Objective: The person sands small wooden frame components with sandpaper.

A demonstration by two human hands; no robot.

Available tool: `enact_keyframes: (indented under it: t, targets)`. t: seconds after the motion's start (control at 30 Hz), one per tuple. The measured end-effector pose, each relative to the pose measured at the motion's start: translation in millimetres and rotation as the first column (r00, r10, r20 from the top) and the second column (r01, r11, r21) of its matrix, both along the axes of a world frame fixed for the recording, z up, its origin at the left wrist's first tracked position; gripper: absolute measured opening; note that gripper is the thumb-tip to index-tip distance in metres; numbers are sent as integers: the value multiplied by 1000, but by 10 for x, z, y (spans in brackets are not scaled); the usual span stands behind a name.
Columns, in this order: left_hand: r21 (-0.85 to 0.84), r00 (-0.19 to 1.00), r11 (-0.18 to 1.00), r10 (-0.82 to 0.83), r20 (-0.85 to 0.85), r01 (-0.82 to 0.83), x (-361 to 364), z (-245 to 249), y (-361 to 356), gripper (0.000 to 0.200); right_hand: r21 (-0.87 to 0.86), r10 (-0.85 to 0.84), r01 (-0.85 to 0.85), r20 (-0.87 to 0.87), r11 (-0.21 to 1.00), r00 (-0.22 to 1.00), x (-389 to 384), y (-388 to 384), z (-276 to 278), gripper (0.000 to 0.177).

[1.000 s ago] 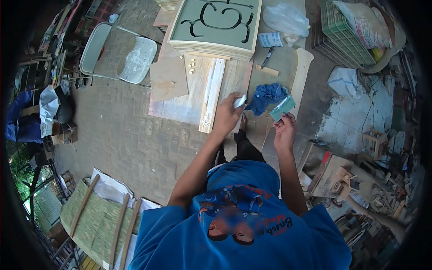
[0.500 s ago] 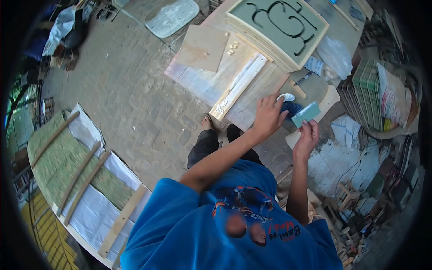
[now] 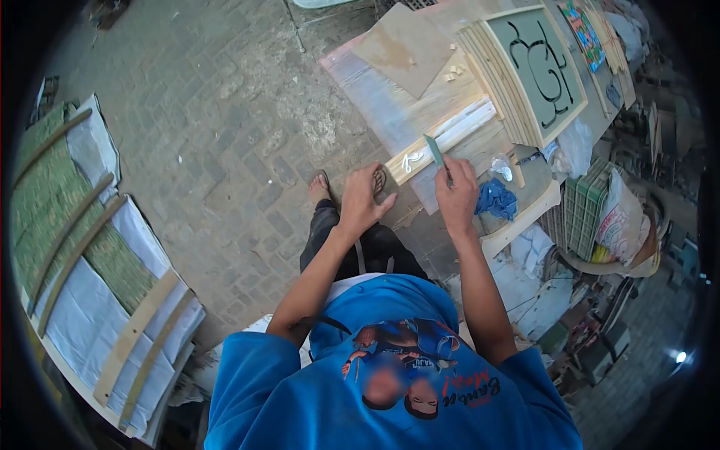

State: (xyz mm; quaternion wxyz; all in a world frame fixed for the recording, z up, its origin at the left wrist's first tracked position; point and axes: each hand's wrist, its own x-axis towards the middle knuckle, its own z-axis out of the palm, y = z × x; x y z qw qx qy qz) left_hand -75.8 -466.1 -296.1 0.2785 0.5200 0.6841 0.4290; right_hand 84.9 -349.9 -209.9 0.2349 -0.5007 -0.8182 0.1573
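Note:
My right hand (image 3: pixel 457 191) grips a flat teal scraper (image 3: pixel 434 149), its blade held upright over the near end of a long white-smeared wooden moulding strip (image 3: pixel 442 140). The strip lies on a plywood work board (image 3: pixel 409 112). My left hand (image 3: pixel 363 201) rests open, fingers spread, at the board's near edge beside the strip's end, holding nothing. A crumpled blue rag (image 3: pixel 495 199) and a small white lump (image 3: pixel 501 169) lie just right of my right hand.
A framed green panel with black scrollwork (image 3: pixel 536 67) leans on the board behind the strip. A brown square board (image 3: pixel 401 45) lies at the far left. A green crate (image 3: pixel 585 217) and clutter fill the right. Slatted panels (image 3: pixel 82 247) lie on the paving at left.
My left hand let go of the white lump, which now lies by the rag, and dropped to the board's edge. My right hand carried the scraper leftward over the strip. The view swung left.

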Motion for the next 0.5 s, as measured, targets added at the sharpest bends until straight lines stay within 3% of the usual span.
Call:
enact_keyframes:
  t: [0.07,0.13,0.33,0.5]
  targets:
    - [-36,1000,999,21,16,-20,26,-11,39,75,13,23,-23,52,1000,998,-25,-14,-9,22]
    - [87,997,994,68,46,-72,46,-57,72,70,33,37,-40,96,999,995,-64,-14,-20,23]
    - [180,992,976,110,62,-119,26,-20,110,57,60,104,-114,146,992,984,-170,-62,-65,26]
    - [172,989,976,118,89,-132,44,-64,108,57,41,167,-174,145,984,975,-221,-150,-55,28]
